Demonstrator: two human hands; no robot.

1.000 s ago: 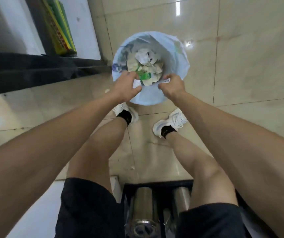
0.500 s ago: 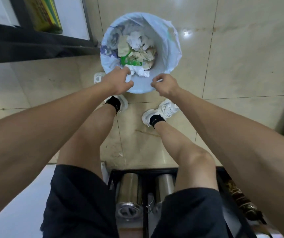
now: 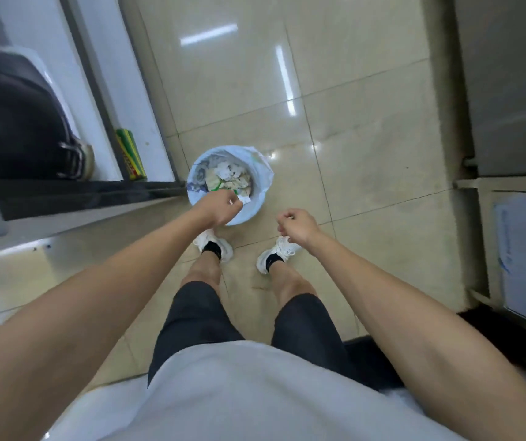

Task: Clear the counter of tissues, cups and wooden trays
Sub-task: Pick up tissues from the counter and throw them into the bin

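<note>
While crumpled tissues (image 3: 230,178) fill a bin (image 3: 255,202) lined with a pale blue bag on the tiled floor (image 3: 366,138), the left hand (image 3: 220,206) hovers over its near rim, pinching a white scrap. Right hand (image 3: 296,226), loosely curled and empty, hangs beside the bin above white shoes (image 3: 279,253).

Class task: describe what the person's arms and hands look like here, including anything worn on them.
Both arms are bare from upper arm to fingertips: no sleeves reach them. The left hand and right hand wear no gloves, and no watch, ring or band is visible.
</note>
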